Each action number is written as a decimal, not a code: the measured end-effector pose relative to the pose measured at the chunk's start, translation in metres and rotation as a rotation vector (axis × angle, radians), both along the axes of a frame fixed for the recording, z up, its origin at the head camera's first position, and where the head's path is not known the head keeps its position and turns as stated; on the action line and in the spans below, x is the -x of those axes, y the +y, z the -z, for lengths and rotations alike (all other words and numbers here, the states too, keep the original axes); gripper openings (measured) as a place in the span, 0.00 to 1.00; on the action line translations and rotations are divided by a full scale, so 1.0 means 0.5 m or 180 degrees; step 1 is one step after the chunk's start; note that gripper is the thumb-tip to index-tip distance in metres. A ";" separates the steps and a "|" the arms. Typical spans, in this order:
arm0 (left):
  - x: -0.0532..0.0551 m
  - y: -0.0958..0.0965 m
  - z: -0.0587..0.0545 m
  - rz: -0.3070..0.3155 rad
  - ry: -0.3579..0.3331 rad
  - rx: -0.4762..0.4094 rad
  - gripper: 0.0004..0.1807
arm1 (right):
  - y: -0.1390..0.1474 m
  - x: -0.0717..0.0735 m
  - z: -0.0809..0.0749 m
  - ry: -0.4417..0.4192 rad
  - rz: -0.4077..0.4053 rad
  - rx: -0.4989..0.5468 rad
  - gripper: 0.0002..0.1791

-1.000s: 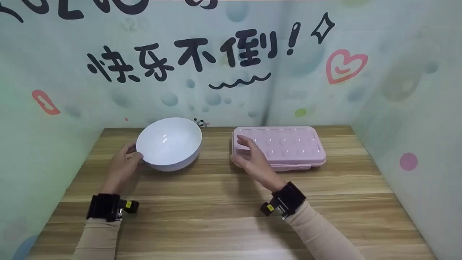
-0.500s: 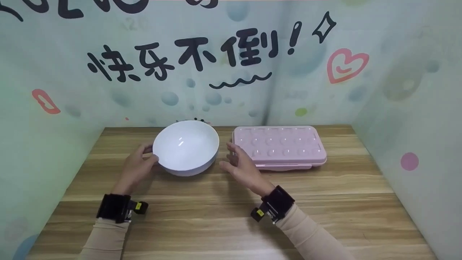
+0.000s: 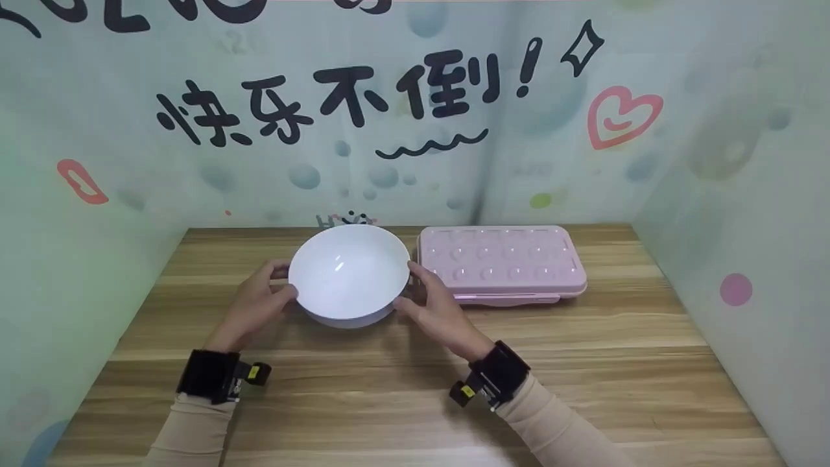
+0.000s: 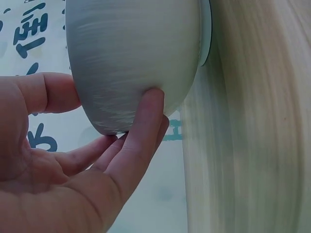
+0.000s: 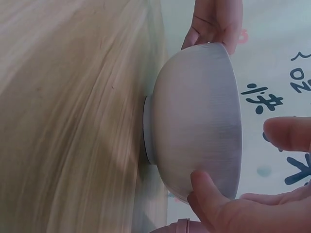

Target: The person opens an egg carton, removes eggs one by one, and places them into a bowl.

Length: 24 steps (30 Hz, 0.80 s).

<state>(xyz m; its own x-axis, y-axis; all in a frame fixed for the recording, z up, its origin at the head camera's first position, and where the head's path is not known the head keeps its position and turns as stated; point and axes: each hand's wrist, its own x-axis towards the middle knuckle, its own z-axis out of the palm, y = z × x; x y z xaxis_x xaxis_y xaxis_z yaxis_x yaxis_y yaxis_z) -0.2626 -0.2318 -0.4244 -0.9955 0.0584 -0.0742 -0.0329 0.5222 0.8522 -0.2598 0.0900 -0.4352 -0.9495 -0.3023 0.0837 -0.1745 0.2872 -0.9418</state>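
Note:
A white bowl (image 3: 349,275) is in the middle toward the back of the table, close over the wood. My left hand (image 3: 256,305) grips its left side: in the left wrist view the thumb is at the rim and the fingertips (image 4: 153,97) press the outer wall. My right hand (image 3: 441,311) reaches the bowl's right side. In the right wrist view one of its fingertips (image 5: 201,182) touches the outer wall, while its thumb (image 5: 289,134) stands off beyond the rim. The bowl's foot (image 5: 149,130) shows in that view. The inside of the bowl holds nothing.
A pink lidded box (image 3: 502,263) with rows of round bumps lies right behind my right hand. The wooden table (image 3: 363,395) meets a printed backdrop (image 3: 545,162) at the back, with pale walls on both sides.
My left hand has brought the bowl rightward and slightly nearer. My right hand has moved left, off the front of the pink box, until it meets the bowl's right side.

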 end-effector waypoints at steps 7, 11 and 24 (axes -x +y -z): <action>-0.007 0.003 -0.010 0.0067 -0.0065 -0.0090 0.36 | 0.003 -0.008 -0.001 0.0159 0.0020 -0.0127 0.44; -0.008 0.003 -0.009 0.0049 -0.0132 -0.0144 0.36 | 0.010 -0.008 0.003 0.0259 -0.0075 -0.0126 0.43; -0.024 0.131 -0.072 -0.0132 0.1614 0.0947 0.23 | 0.164 0.004 -0.038 0.1272 -0.0430 -0.0632 0.37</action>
